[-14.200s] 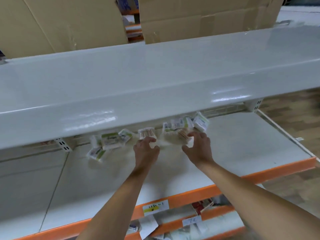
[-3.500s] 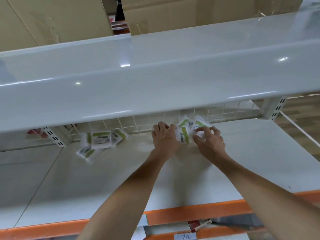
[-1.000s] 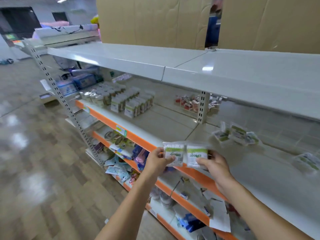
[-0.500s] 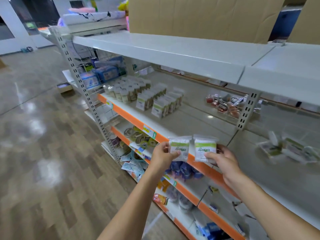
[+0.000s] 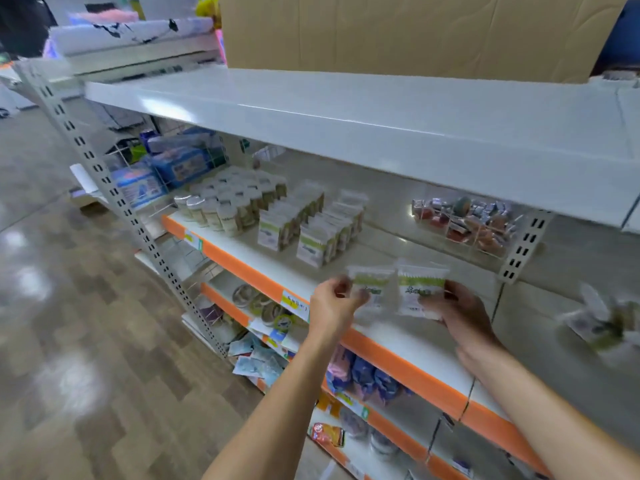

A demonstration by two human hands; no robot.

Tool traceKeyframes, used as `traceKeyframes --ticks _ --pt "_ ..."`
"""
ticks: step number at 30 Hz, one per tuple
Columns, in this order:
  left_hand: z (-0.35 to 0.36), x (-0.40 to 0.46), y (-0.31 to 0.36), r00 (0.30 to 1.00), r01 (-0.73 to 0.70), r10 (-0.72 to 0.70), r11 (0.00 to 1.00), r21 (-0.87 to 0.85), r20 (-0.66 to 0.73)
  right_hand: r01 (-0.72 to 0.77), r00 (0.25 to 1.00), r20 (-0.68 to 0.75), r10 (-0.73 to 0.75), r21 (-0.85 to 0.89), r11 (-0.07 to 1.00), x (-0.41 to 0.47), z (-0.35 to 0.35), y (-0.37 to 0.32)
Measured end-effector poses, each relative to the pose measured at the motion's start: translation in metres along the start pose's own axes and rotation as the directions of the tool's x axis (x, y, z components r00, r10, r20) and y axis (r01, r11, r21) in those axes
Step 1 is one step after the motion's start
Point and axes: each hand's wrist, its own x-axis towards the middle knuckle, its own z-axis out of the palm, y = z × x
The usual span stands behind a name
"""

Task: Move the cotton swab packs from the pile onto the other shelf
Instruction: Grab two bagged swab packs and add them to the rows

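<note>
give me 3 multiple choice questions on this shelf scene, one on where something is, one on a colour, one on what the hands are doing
1. Where do the rows of upright swab packs stand?
A. on the top shelf
B. on the orange-edged shelf, left of the hands
C. on the floor

2. What colour is that shelf's front edge?
A. blue
B. green
C. orange

3. What are the hands doing?
A. each holds a cotton swab pack
B. both hang idle
C. both press on the cardboard

Answers:
1. B, the rows stand on the shelf beyond the left hand.
2. C, the strip bearing the price tags is orange.
3. A, the left hand pinches the left pack and the right hand grips the right pack.
</note>
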Motion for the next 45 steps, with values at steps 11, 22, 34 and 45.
traceKeyframes --ticks 11,22,34,45 --pt "0.043 0.089 0.015 0.99 -0.112 0.103 0.989 0.1 0.096 0.017 0.988 -0.156 -0.017 0.0 1.0 0.018 -0.004 -0.015" --pt "0.09 0.154 0.007 0.959 -0.254 0.241 0.965 0.073 0.153 0.073 0.954 -0.295 -0.058 0.04 0.997 0.022 0.018 -0.004" --pt "0.112 0.195 0.007 0.975 -0.126 0.13 0.991 -0.036 0.182 0.132 0.92 -0.381 -0.095 0.073 0.989 0.039 0.036 0.016" --pt "0.112 0.212 0.012 0.932 -0.11 0.13 0.991 -0.077 0.338 0.138 0.899 -0.421 -0.124 0.004 0.99 0.061 0.056 0.018"
